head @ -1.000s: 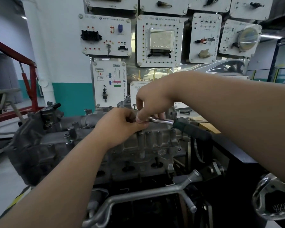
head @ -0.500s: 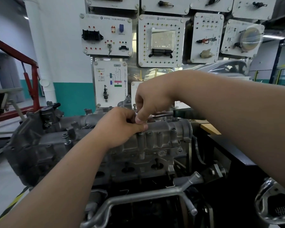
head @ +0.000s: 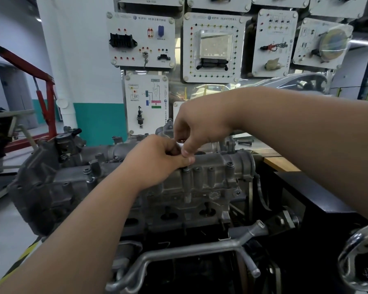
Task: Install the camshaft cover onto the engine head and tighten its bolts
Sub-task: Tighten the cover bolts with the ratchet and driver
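Observation:
The grey cast camshaft cover (head: 212, 166) lies on top of the engine head (head: 179, 209), with bolt heads (head: 229, 165) showing along its near edge. Both hands meet over one bolt spot on the cover's top. My left hand (head: 157, 158) has its fingers curled round the ratchet's head and socket, which it mostly hides. My right hand (head: 198, 128) reaches in from the right and pinches the same tool head from above with thumb and fingers. A small metal bit of the ratchet (head: 181, 141) peeks between the fingers. Its handle is hidden behind my right hand.
White training panels (head: 142, 39) hang on the wall behind the engine. A red engine crane (head: 45, 81) stands at the left. A bent metal pipe (head: 179, 251) crosses below the head. A black bench (head: 306, 198) with a wooden top (head: 280, 164) is on the right.
The ratchet's black-gripped handle swung from the front right toward the back and is now out of sight behind my right hand. Both hands stayed on the tool head.

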Tool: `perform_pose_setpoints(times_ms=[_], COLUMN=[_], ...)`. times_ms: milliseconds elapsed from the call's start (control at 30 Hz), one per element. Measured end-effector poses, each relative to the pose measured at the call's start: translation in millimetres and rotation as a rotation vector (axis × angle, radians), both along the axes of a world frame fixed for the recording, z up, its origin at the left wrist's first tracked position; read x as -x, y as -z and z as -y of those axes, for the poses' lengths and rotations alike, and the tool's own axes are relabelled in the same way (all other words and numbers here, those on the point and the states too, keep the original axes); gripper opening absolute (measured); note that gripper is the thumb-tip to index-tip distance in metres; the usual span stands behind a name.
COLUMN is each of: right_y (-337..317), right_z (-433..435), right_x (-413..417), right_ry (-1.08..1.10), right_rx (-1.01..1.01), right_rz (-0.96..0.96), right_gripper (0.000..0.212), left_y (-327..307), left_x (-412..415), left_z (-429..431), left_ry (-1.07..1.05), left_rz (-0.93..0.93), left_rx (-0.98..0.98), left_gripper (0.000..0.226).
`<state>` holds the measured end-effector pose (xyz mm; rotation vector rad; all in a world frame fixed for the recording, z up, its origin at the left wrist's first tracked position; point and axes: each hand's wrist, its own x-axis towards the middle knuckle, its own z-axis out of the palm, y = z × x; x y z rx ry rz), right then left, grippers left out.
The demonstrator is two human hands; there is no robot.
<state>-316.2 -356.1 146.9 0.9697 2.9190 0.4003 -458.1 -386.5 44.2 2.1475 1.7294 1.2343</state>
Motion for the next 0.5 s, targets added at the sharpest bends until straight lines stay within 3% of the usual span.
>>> perform_pose_setpoints(times_ms=[200, 500], right_y=[5, 11], right_z=[0, 10], right_x=[-2, 3], right_ry=[0.067, 0.103], right_rx=[0.086, -0.033], right_rz=[-0.087, -0.019], right_gripper=[0.03, 0.037], left_y=[1, 0], left_x=[2, -2], left_z=[0, 1], left_ry=[-0.01, -0.063], left_rz=[-0.017, -0.028], left_rx=[0.006, 0.005], left_gripper=[0.024, 0.023])
